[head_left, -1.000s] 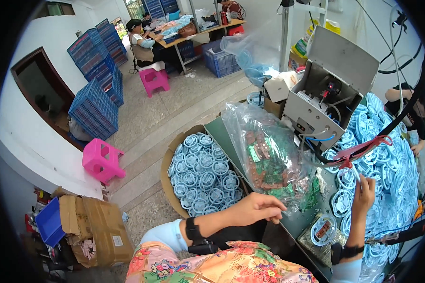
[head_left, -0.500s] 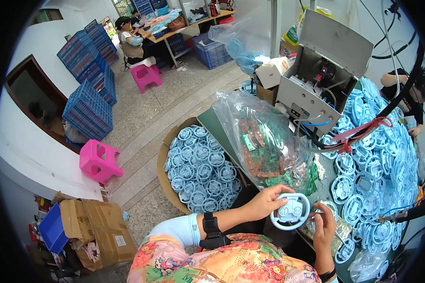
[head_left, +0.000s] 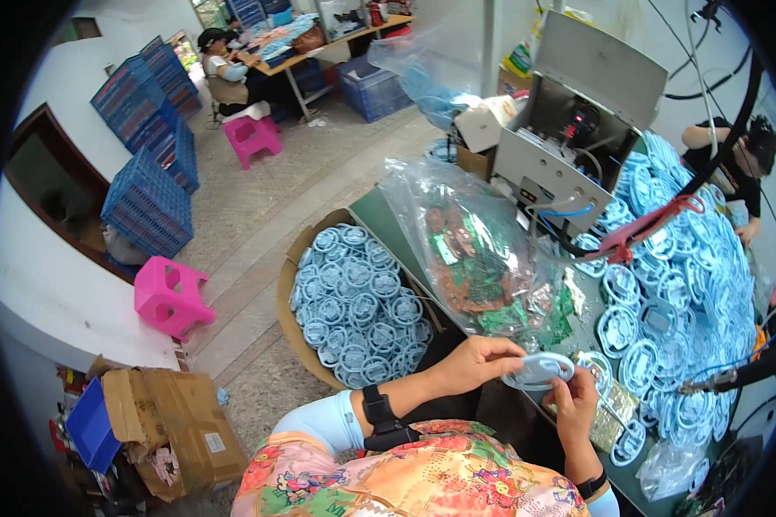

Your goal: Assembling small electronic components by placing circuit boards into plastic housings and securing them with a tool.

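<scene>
Between my left fingers and right fingers | pale-blue plastic wheel, tilted | both pinching its rim | by the desk

green table under a clear plastic bag and heaped light-blue discs

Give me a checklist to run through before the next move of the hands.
1. Right hand grips the light blue wheel-shaped piece: ok.
2. Left hand grips it firmly: cannot tell; its fingertips are at the rim.
3. Piece faces the camera squarely: not ok, it is tilted.
4. Piece's underside checked: cannot tell, hidden from view.
5. Grey metal box closed: not ok, lid up.
6. Cardboard box holds light blue pieces: ok.
</scene>
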`<state>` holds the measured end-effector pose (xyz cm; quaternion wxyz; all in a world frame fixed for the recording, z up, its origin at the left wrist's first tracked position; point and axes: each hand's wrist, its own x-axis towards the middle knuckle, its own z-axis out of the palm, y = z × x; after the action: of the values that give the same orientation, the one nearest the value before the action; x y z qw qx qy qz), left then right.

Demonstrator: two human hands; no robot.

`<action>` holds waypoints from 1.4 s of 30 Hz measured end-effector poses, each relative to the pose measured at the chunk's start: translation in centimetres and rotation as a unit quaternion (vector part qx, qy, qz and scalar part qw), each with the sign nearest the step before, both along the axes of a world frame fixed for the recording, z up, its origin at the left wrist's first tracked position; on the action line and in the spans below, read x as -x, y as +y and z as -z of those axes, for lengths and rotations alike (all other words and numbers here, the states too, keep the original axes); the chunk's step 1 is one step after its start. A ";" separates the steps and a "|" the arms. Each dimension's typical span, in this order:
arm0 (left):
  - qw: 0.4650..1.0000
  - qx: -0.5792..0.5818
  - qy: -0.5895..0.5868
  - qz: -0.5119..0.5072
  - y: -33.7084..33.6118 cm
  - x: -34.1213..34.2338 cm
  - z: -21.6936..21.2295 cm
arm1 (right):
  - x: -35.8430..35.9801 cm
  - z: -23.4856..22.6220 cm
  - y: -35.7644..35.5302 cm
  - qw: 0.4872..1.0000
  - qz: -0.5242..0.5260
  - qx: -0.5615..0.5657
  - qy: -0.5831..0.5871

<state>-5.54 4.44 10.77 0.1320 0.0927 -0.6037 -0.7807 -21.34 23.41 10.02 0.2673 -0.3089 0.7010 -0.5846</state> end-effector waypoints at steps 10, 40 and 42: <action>0.990 -0.061 0.022 -0.129 0.2 -0.3 -0.6 | -1.1 -1.6 -0.9 0.994 -0.009 0.075 -0.079; 0.991 -0.116 0.001 -0.067 -0.1 -1.0 1.4 | -1.0 -0.4 -0.5 1.000 0.000 0.015 0.003; 0.991 -0.102 0.002 -0.083 -0.1 -1.0 1.8 | -1.0 -0.2 -0.5 1.000 -0.001 0.018 0.002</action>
<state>-4.52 4.38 8.95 0.1873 0.1541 -0.5105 -0.8249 -20.38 22.89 10.20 0.2605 -0.3155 0.6909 -0.5960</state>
